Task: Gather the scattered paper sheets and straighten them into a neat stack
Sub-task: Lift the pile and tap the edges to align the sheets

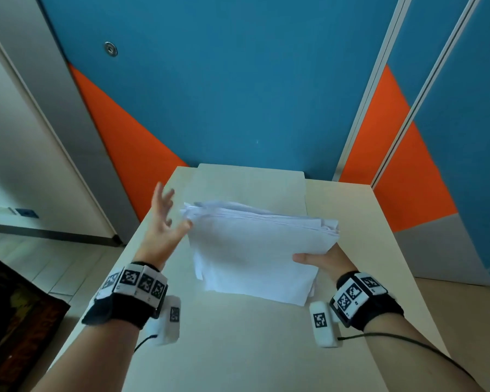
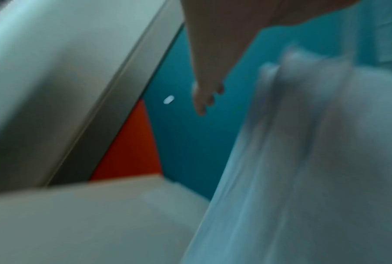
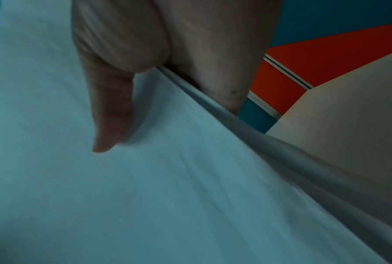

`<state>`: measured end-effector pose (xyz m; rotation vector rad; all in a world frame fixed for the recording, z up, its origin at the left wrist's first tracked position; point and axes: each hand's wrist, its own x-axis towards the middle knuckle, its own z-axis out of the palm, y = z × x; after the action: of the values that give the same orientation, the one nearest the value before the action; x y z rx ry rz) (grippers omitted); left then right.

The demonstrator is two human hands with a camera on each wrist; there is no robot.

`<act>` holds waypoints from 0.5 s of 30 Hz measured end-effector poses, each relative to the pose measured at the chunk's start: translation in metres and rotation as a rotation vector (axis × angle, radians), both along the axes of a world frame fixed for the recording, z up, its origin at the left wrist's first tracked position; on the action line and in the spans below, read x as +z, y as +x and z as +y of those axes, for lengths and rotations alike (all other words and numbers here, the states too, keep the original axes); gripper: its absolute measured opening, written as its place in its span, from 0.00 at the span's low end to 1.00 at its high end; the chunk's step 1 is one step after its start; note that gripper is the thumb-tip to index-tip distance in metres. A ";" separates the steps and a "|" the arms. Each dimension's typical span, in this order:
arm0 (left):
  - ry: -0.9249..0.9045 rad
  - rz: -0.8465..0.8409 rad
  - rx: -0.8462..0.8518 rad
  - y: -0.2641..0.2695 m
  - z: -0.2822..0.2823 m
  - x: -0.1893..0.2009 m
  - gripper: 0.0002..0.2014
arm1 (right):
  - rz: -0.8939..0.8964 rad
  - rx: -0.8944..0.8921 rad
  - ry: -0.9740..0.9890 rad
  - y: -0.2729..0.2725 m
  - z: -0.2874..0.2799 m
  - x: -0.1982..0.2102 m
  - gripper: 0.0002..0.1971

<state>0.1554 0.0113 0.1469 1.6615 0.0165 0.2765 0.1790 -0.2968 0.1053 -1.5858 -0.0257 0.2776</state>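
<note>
Right hand (image 1: 321,261) pinches the paper stack (image 1: 255,250) above the counter (image 1: 238,349) — left hand (image 1: 164,222) fingers spread, released; I'd tap that ragged left edge square.

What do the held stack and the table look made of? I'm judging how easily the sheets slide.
Stack of sheets: plain white paper, matte; thin layered edges fan out at the far side, and it bends under the right hand, which grips it. Table: pale beige, smooth, low sheen, probably laminate board, though the look leaves that open. Left hand: spread, at the stack's left edge.
</note>
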 end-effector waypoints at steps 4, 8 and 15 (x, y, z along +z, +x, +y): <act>-0.053 0.309 -0.309 0.004 -0.009 -0.032 0.44 | 0.044 0.009 0.045 0.000 0.007 -0.001 0.26; -0.105 0.265 -0.229 0.019 -0.031 -0.027 0.23 | -0.006 -0.050 -0.006 0.000 0.018 -0.001 0.20; -0.249 0.347 -0.244 0.026 -0.014 -0.057 0.42 | 0.041 -0.060 0.030 -0.001 0.016 -0.001 0.25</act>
<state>0.1813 -0.0032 0.0904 1.4283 0.1041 -0.1940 0.1775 -0.2806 0.1044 -1.5475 0.0494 0.2618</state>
